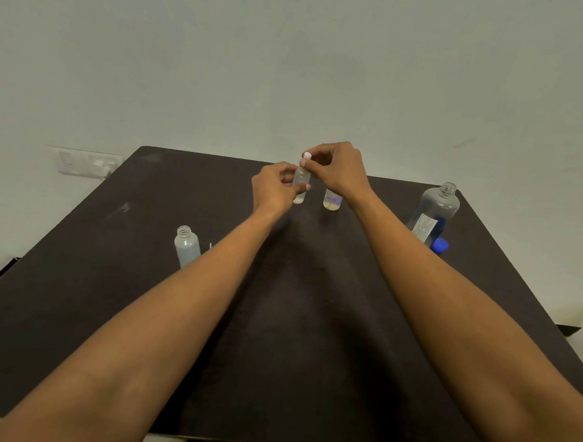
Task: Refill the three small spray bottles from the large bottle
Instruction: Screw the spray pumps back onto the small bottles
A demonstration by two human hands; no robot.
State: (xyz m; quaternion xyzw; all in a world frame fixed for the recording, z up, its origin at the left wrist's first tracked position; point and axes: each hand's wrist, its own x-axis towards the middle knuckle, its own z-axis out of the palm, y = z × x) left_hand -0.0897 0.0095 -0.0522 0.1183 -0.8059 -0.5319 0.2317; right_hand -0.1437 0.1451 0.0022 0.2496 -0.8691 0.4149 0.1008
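Head view: dark table [311, 324] meets pale wall [292, 67].

Dark table [73, 310], pale wall [292, 67], socket plate [85, 162].

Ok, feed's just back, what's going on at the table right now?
A person is working on one small spray bottle at the far middle of the table: the left hand grips its body and the right hand pinches its white top. A second small bottle with yellowish liquid stands beside it, and a third small bottle, open, stands nearer on the left. The large bottle stands open on the right, its blue cap next to it.
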